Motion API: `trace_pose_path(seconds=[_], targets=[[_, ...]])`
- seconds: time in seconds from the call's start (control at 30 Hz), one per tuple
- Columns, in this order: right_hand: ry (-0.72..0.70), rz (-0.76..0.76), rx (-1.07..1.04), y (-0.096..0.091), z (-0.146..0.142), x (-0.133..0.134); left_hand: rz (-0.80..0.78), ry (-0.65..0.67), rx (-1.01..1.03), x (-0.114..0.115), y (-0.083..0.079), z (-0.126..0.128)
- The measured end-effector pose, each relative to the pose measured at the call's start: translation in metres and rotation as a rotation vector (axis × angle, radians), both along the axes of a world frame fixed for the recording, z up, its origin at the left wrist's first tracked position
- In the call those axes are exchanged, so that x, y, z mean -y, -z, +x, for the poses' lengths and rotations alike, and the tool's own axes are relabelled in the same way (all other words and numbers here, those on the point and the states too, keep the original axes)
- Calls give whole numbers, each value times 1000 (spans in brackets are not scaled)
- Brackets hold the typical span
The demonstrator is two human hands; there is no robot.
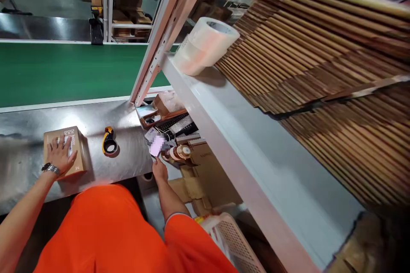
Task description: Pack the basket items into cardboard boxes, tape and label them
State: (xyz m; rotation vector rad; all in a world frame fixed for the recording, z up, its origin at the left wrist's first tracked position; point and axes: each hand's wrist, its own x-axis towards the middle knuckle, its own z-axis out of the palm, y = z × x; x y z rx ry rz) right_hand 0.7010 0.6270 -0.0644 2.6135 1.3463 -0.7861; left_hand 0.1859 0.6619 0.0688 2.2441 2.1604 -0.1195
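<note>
My left hand (60, 154) lies flat with fingers spread on top of a brown cardboard box (77, 147) with white print, on the metal worktop. A watch (51, 168) is on that wrist. To the right of the box, a tape dispenser (109, 144) with a yellow-orange and black body rests on the worktop, apart from both hands. My right hand (160, 170) is closed at the worktop's right edge, at the lower end of a flat pinkish thing (156, 146) whose face is pixelated. Its fingertips are partly hidden.
A white shelf (243, 136) rises at right, carrying clear tape rolls (205, 47) and stacked flattened cartons (307, 59). Behind the metal worktop (128, 123) runs a green conveyor belt (64, 72). Below the shelf are small rolls (181, 152), cardboard and a plastic basket (238, 239).
</note>
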Motion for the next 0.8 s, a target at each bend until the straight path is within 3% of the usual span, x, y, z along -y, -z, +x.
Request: trace_pose_path(seconds=[0.53, 0.8], targets=[[-110, -16, 5, 0, 6, -14, -2, -9, 38, -2, 1, -1], [-72, 11, 45, 1, 6, -9, 21, 3, 4, -1, 4, -2]])
